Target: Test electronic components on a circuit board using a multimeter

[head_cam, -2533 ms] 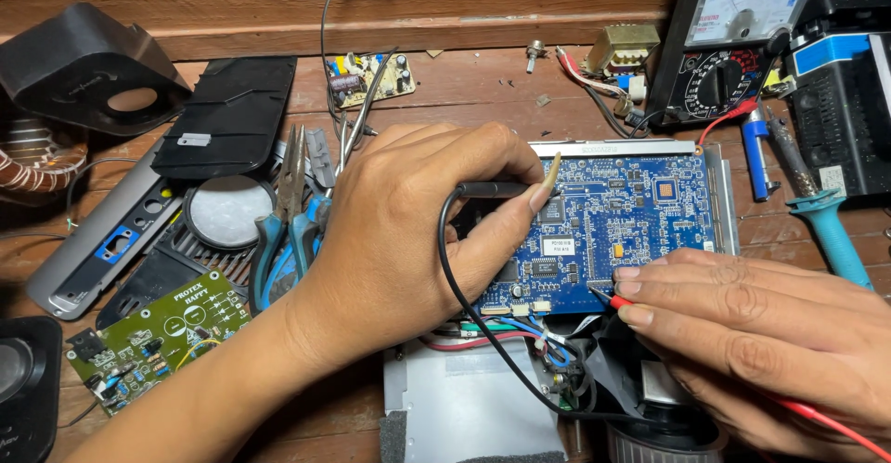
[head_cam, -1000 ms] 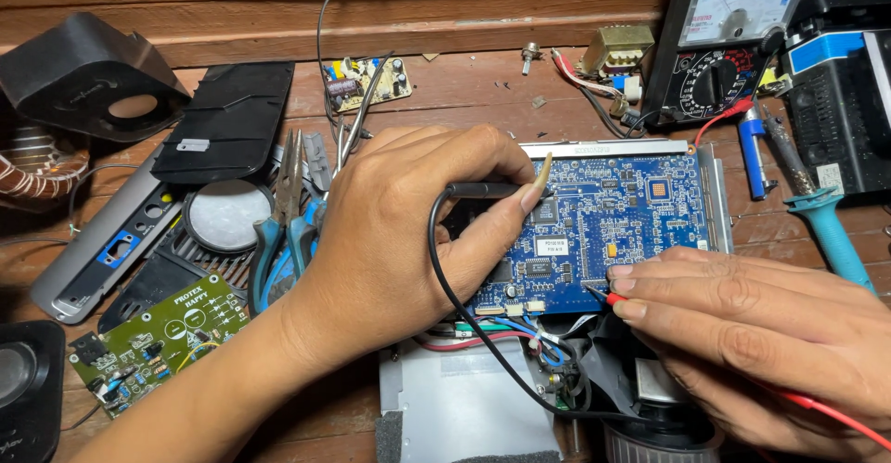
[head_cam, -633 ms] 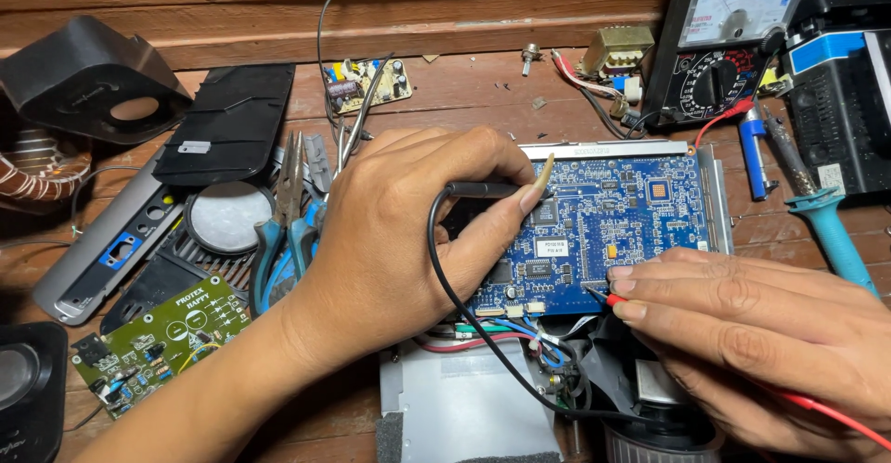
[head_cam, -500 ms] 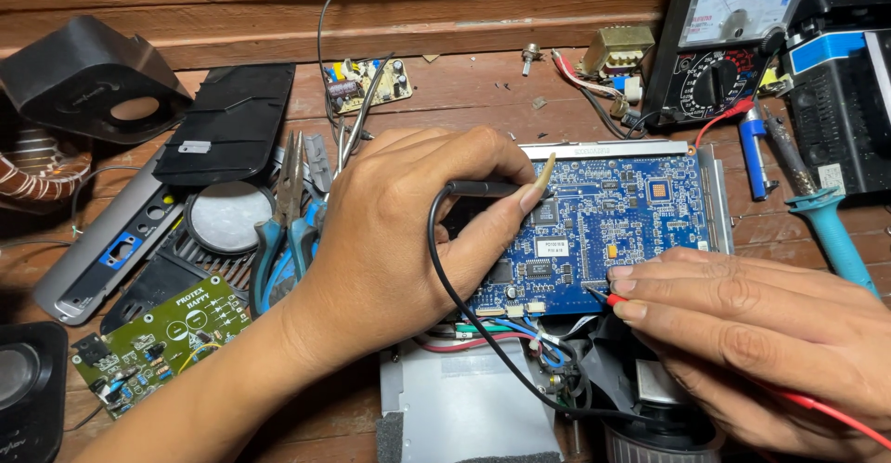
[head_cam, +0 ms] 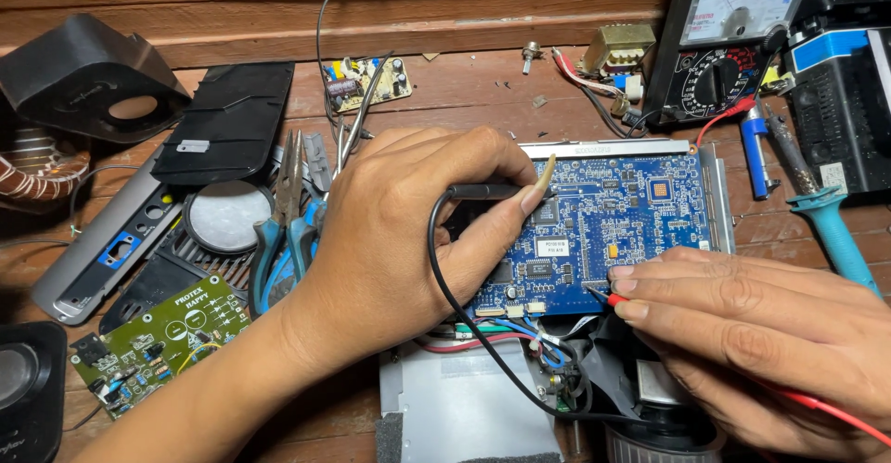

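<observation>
A blue circuit board (head_cam: 631,226) lies in a metal frame at the centre of a wooden bench. My left hand (head_cam: 408,240) rests on its left part and pinches a black probe (head_cam: 487,190) whose tip lies on the board; its black lead loops down toward me. My right hand (head_cam: 752,333) comes in from the lower right and holds a red probe (head_cam: 614,300) with its tip touching the board's lower edge. A red lead trails off to the right from under that hand.
An analogue multimeter (head_cam: 729,36) stands at the back right. Blue-handled pliers (head_cam: 283,231), a green circuit board (head_cam: 167,333), black plastic covers (head_cam: 223,124), a teal-handled screwdriver (head_cam: 831,226) and a small transformer (head_cam: 617,50) lie around. A grey casing (head_cam: 455,407) sits below the board.
Both hands keep their probes on the board. The red probe tip has shifted slightly along the lower edge; otherwise nothing has visibly moved.
</observation>
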